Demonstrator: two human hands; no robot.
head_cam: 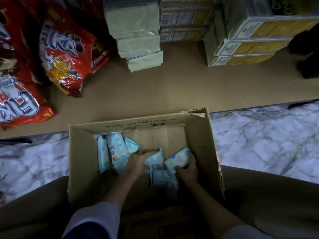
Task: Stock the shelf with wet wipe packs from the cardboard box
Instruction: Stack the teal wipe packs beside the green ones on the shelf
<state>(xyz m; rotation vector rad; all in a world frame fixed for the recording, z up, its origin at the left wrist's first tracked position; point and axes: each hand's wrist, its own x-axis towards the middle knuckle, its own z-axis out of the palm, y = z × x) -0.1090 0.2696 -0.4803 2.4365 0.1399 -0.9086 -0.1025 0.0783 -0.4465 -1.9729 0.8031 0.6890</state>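
Inside the open cardboard box (203, 147), on the marble floor (259, 140) between the knees: both hands down among pale blue wet wipe packs. Left hand (136, 163) curled over the edge of a tilted pack (155, 161) at mid-box, grip closed around it. Right hand (188, 171) wrapped on another pack (177, 159) near the right wall, grip closed, fingers on the far side, thumb on the near. Beneath and between the hands, one more pack (160, 178) lying flat. Against the left inner wall, a cluster of three packs (115, 150) standing on edge, leaning together. Beyond the box, the brown shelf (172, 90), bare across its front middle. At shelf left, red snack bags (67, 56); at centre back, stacked pale green packets (138, 40); at right, stacked yellow cartons (250, 42).
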